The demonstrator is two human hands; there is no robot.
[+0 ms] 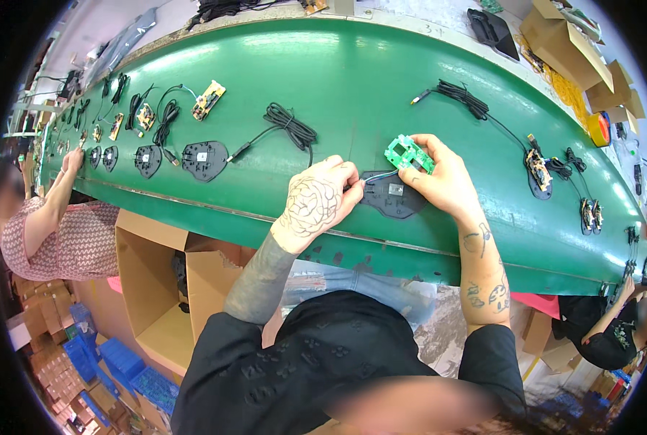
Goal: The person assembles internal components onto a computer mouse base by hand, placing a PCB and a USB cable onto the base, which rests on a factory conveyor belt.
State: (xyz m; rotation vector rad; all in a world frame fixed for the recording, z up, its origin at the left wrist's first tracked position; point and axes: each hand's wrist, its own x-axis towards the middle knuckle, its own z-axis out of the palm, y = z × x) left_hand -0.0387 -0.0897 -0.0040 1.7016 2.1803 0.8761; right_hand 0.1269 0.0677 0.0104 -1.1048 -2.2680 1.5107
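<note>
My right hand (443, 177) holds a green circuit board (408, 154) between thumb and fingers, tilted above a black mouse base plate (392, 206). Thin coloured wires (378, 176) run from the board across the plate's upper edge to the fingertips of my left hand (316, 194). That hand is closed in a pinch on the cable end at the plate's left corner; its fingers mostly hide the spot. From behind it, the black cable leads up to a tied coil (289, 125) on the green belt. The plate lies flat, with a small pale square on it.
Along the green conveyor belt (367, 80) lie more base plates (204, 161), tan circuit boards (209, 100) and coiled cables (463, 99). An assembled base (538, 175) is at right. An open cardboard box (157, 290) stands left of me. Co-workers sit at both ends.
</note>
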